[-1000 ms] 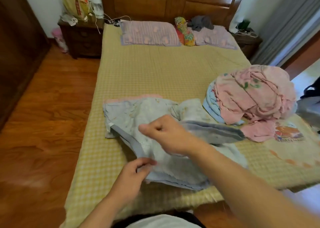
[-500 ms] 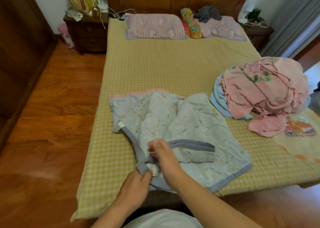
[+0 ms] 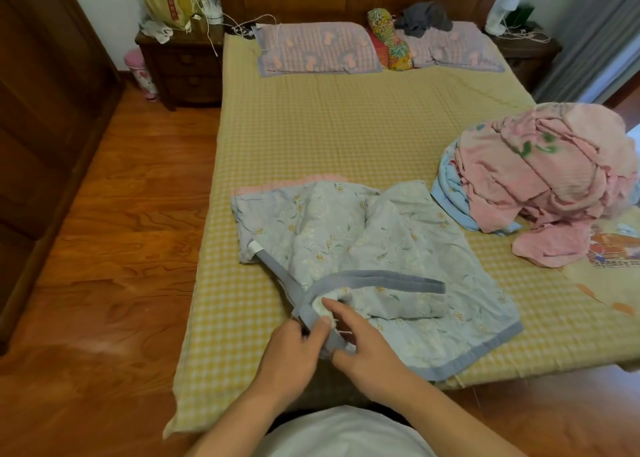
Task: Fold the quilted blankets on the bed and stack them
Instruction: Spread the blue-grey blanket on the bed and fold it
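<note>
A pale blue floral quilted blanket with a grey border (image 3: 367, 248) lies rumpled and only partly folded on the yellow checked bed cover (image 3: 346, 127), near the foot edge at about 6 o'clock. At its near corner both hands meet. The left hand (image 3: 294, 349) is curled, pinching the grey binding; the right hand (image 3: 363, 342) has thumb and fingers closed on the same corner, where a pale inner layer shows. Whether the corners are matched cannot be told.

At 3 o'clock a heap of pink and light blue crumpled blankets (image 3: 540, 179) waits unfolded, well apart from the hands. Two striped lilac pillows (image 3: 318, 47) lie at 12 o'clock.

The likely risk is a crooked fold: the cloth is bunched beyond the grip, so lifting this corner could drag the creases along. The blanket also sits close to the bed's edge, and a loose pull might slide it onto the wooden floor (image 3: 121, 248).
</note>
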